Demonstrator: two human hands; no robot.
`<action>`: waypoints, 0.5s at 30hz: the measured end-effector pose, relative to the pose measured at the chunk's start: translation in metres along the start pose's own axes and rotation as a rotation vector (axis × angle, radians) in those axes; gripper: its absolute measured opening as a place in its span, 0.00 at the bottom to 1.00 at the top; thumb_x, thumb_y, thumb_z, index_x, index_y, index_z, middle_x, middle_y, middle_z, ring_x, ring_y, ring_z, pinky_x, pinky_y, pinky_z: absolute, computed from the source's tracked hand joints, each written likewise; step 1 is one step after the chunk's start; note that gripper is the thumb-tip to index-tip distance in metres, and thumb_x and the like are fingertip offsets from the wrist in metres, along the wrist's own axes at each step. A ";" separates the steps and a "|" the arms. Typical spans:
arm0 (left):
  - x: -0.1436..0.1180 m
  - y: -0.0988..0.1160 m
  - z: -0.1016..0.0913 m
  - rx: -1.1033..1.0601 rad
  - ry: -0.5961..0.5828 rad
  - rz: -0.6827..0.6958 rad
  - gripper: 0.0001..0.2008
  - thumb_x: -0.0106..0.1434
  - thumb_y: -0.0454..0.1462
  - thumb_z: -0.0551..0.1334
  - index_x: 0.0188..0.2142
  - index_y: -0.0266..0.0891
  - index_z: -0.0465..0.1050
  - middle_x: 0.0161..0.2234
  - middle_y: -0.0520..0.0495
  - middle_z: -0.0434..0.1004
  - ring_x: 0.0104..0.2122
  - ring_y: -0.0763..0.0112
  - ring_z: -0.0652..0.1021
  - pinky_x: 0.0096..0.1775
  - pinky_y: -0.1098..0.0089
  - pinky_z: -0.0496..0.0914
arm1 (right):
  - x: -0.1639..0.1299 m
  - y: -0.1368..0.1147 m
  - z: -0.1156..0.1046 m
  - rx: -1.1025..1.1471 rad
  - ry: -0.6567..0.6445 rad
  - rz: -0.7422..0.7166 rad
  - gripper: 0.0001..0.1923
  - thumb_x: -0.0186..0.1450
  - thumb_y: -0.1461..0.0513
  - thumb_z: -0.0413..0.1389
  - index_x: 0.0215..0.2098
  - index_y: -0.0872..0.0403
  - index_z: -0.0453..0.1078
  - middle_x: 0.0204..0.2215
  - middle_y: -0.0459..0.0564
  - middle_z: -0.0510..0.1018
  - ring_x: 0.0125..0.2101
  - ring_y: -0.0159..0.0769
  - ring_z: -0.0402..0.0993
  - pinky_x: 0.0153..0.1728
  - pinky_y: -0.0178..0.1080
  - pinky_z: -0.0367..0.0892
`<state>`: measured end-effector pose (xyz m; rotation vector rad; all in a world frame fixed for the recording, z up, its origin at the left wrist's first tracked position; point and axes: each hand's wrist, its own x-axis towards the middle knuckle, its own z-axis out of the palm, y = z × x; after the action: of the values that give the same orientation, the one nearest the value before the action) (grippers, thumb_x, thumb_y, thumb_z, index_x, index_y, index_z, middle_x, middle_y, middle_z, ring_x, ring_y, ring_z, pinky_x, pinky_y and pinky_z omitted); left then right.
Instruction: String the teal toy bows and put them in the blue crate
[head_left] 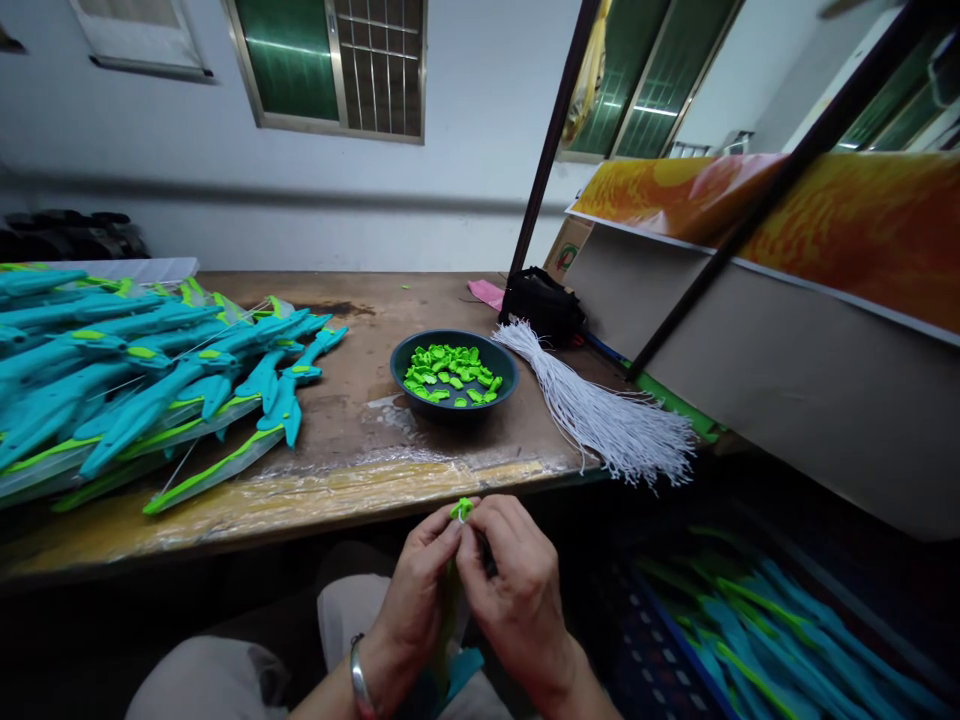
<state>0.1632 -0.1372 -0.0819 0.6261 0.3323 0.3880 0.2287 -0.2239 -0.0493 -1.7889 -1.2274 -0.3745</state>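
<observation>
Small green clip (462,509) is pinched btwn both hands, left hand (415,590) & right hand (517,590), below the surface (352,420) edge, w/ a teal toy piece (457,672) held under. Fitting step prob underway; steady alignment is needed next. More clips are kept in the bowl (454,372).

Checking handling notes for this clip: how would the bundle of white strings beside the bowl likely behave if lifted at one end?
The white string bundle would probably droop, since its strands fan out loosely past the table edge. Probably light. Strands seem gathered only at the end near the bowl, so some might slip free.
</observation>
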 end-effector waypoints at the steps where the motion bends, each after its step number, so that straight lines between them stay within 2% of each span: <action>1: 0.000 0.001 0.000 -0.001 0.001 0.000 0.12 0.57 0.38 0.73 0.41 0.38 0.84 0.41 0.42 0.84 0.47 0.57 0.79 0.54 0.64 0.68 | 0.000 0.000 -0.001 0.031 0.000 0.016 0.09 0.70 0.71 0.50 0.33 0.54 0.66 0.30 0.48 0.70 0.32 0.36 0.68 0.34 0.38 0.64; 5: -0.002 0.002 0.002 -0.001 0.001 0.007 0.11 0.57 0.36 0.72 0.41 0.38 0.84 0.42 0.42 0.84 0.48 0.57 0.79 0.56 0.64 0.67 | 0.000 0.002 -0.003 0.087 -0.018 0.049 0.09 0.70 0.70 0.50 0.32 0.54 0.65 0.29 0.47 0.69 0.31 0.35 0.67 0.33 0.38 0.63; 15: -0.003 0.001 0.000 0.009 -0.001 0.014 0.11 0.59 0.36 0.70 0.43 0.38 0.84 0.43 0.41 0.84 0.49 0.57 0.78 0.56 0.63 0.67 | 0.000 0.000 -0.001 0.038 0.020 0.060 0.11 0.70 0.70 0.50 0.30 0.54 0.64 0.27 0.46 0.68 0.29 0.34 0.65 0.31 0.37 0.61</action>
<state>0.1605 -0.1377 -0.0804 0.6382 0.3288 0.3997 0.2289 -0.2248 -0.0487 -1.7815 -1.1567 -0.3323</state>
